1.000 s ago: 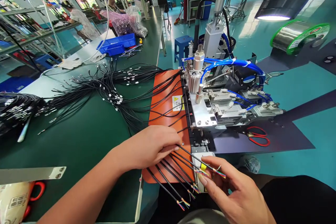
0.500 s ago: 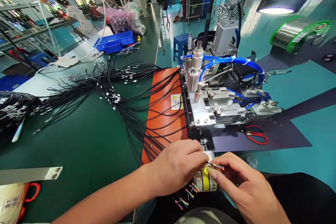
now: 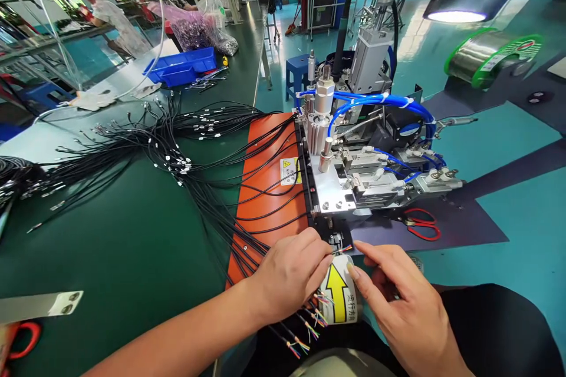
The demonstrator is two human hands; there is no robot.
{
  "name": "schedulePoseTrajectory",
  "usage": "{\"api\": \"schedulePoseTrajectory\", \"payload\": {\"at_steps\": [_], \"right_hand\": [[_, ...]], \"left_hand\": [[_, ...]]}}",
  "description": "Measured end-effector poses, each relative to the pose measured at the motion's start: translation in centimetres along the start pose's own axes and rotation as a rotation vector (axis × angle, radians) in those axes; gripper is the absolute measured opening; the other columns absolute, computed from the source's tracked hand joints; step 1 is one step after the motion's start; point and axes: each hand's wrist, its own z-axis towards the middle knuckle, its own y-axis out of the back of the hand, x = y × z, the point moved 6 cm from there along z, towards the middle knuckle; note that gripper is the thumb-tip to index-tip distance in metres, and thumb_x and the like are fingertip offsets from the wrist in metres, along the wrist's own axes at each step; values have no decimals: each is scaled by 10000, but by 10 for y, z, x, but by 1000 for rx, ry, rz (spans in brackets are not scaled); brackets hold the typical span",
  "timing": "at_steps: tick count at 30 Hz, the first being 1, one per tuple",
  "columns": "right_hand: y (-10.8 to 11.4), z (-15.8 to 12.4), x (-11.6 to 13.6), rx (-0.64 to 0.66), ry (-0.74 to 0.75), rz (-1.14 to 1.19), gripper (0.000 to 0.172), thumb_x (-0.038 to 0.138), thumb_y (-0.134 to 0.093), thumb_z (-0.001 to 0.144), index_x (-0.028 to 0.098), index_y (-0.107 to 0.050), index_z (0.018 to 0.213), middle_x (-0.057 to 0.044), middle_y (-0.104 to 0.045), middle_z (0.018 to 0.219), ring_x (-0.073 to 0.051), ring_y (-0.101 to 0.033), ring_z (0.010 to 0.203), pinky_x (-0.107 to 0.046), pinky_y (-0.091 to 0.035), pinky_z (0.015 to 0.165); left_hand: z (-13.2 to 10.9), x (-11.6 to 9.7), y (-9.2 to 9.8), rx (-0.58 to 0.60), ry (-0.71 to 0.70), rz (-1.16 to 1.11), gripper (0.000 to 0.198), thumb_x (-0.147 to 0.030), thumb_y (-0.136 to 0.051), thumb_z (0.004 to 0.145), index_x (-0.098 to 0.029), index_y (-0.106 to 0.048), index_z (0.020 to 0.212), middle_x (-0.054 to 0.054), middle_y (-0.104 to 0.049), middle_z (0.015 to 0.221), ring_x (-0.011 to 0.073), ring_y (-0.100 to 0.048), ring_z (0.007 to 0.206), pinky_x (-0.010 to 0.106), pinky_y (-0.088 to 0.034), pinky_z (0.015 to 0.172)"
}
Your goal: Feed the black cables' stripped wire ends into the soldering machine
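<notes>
Black cable [image 3: 347,248], pinched by the left hand [image 3: 292,274], pokes out beyond the orange plate [image 3: 262,156]; right hand [image 3: 404,300] hovers beside it, fingers parted.

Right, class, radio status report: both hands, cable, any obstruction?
Left fingers pinching a thin black cable; right fingers parted, holding nothing visible. Cable's multicoloured wire ends exposed, between both hands. No obstruction seen there.

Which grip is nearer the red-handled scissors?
Right. The right grip is just below the scissors in view; the left grip is farther, below and to their left.
</notes>
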Motion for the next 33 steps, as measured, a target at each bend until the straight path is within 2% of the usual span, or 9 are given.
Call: {"api": "schedulePoseTrajectory", "payload": {"at_steps": [6, 10, 13, 16, 21, 24, 29, 33], "right_hand": [[-2, -2, 3, -16, 63, -16, 289, 216, -606, 971, 243, -639, 1257, -27, -561, 993, -69, -554, 670, -193, -482, 604], [-1, -2, 8, -62, 127, -46, 281, 179, -602, 968, 216, -656, 1241, -49, -551, 1039, -87, -587, 790, -188, -494, 692], [0, 3, 11, -84, 121, -19, 185, 174, -611, 961, 209, -678, 1129, -39, -573, 995, -94, -589, 805, -198, -491, 723], [-5, 9, 11, -90, 78, 39, 61, 189, -621, 955, 215, -672, 976, -17, -590, 895, -95, -578, 745, -208, -482, 655], [-17, 8, 9, -57, 37, 112, 84, 215, -589, 972, 213, -650, 914, -11, -591, 861, -94, -571, 698, -216, -479, 627], [-19, 8, -1, 12, -72, 175, 133, 301, -597, 969, 215, -659, 890, -12, -598, 851, -106, -568, 691, -225, -471, 620], [-20, 9, -31, 134, -494, 446, 307, 516, -644, 911, 217, -676, 972, -22, -634, 893, -145, -561, 773, -237, -455, 641], [-27, 12, -36, 200, -637, 669, 399, 560, -664, 878, 185, -698, 1009, 7, -556, 716, -106, -430, 607, -223, -351, 517]], "left_hand": [[-1, 0, 1, -8, 9, -5, 184, -215, -461, 1012, -133, -625, 990, 50, -584, 859, 156, -545, 755, 277, -451, 651], [0, 0, 2, -19, 16, -7, 188, -215, -458, 1015, -129, -621, 986, 51, -581, 857, 154, -542, 756, 274, -453, 658], [0, 0, 3, -30, 23, -19, 185, -216, -458, 1017, -129, -618, 984, 49, -578, 853, 151, -540, 756, 269, -450, 660], [-2, 2, 3, -49, 36, -33, 179, -221, -469, 1015, -131, -619, 979, 47, -576, 849, 148, -537, 752, 266, -444, 657], [-4, 4, 5, -94, 59, -76, 144, -202, -498, 1000, -132, -623, 989, 42, -566, 846, 141, -532, 749, 259, -443, 661], [-3, 3, 7, -117, 43, -69, 120, -178, -508, 991, -129, -617, 982, 40, -562, 841, 141, -528, 755, 258, -437, 657], [-2, 0, 6, -97, 4, -43, 126, -169, -492, 994, -126, -607, 967, 47, -568, 843, 146, -521, 750, 265, -432, 649], [-2, 0, 5, -70, -2, -31, 128, -171, -482, 996, -129, -601, 971, 53, -574, 847, 153, -522, 749, 272, -432, 650]]}}
